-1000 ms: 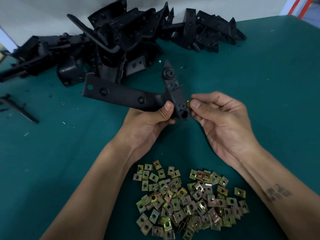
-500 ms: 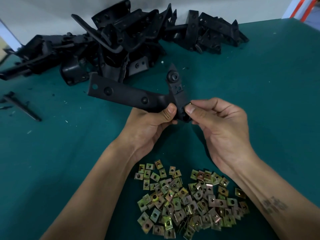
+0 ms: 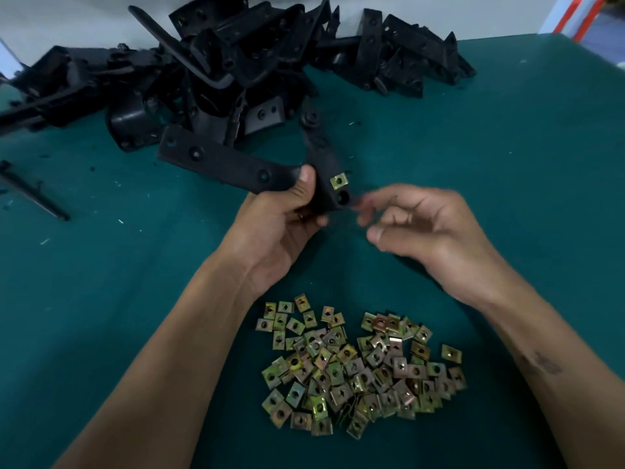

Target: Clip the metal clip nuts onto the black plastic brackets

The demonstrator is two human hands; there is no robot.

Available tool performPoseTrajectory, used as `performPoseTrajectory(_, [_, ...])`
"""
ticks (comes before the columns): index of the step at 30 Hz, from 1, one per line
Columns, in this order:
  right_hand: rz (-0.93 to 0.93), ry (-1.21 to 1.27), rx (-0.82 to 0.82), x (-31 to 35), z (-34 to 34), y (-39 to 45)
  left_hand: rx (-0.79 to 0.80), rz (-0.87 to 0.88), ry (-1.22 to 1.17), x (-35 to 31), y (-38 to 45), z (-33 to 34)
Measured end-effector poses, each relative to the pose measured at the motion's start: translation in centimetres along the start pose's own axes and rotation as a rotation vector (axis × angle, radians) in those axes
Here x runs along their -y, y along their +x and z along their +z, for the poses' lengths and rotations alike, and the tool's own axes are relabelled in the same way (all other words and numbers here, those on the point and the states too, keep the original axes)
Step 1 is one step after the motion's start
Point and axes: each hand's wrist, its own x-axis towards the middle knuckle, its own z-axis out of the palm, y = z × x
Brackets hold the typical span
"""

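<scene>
A dark green tabletop (image 3: 507,170) is seen from above, and it fills nearly the whole view. Behind its far edge a pale wall (image 3: 84,18) is visible, and at the top right corner a strip of red and blue (image 3: 588,11) can be made out, though it is too blurred to be identified. Small pale and black chips are scattered over the left part of the surface, where a thin black rod (image 3: 32,191) is also lying.

No box or tray is in view; the parts are kept in loose piles on the cloth. Along the far side a heap of black plastic brackets (image 3: 220,62) is stacked against the wall. Near the lower edge a pile of metal clip nuts (image 3: 358,370) is spread, brass and greenish in colour.

One angled bracket (image 3: 236,164) is held above the tabletop by the left hand (image 3: 274,228), with the thumb pressed on its front at the bend and the fingers curled behind it. A clip nut (image 3: 338,181) is seated on the short arm of this bracket, just above a round hole. The right hand (image 3: 429,231) is just beside the bracket, apart from it; its fingers (image 3: 368,199) are loosely bent and nothing is held in them, as far as the motion blur permits to judge.
</scene>
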Motion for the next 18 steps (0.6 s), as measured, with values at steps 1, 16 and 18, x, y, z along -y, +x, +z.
performPoseTrajectory(1, [0.020, -0.137, 0.071, 0.2, -0.5, -0.2, -0.001, -0.022, -0.012, -0.1, 0.0, 0.0])
performPoseTrajectory(16, [0.173, -0.486, 0.437, 2.2, -1.9, -1.7, 0.060, -0.043, 0.006, -0.3, -0.1, 0.2])
performPoseTrajectory(18, [0.153, -0.298, 0.354, 1.5, -2.1, -1.3, 0.071, -0.039, -0.007, -0.2, -0.1, 0.1])
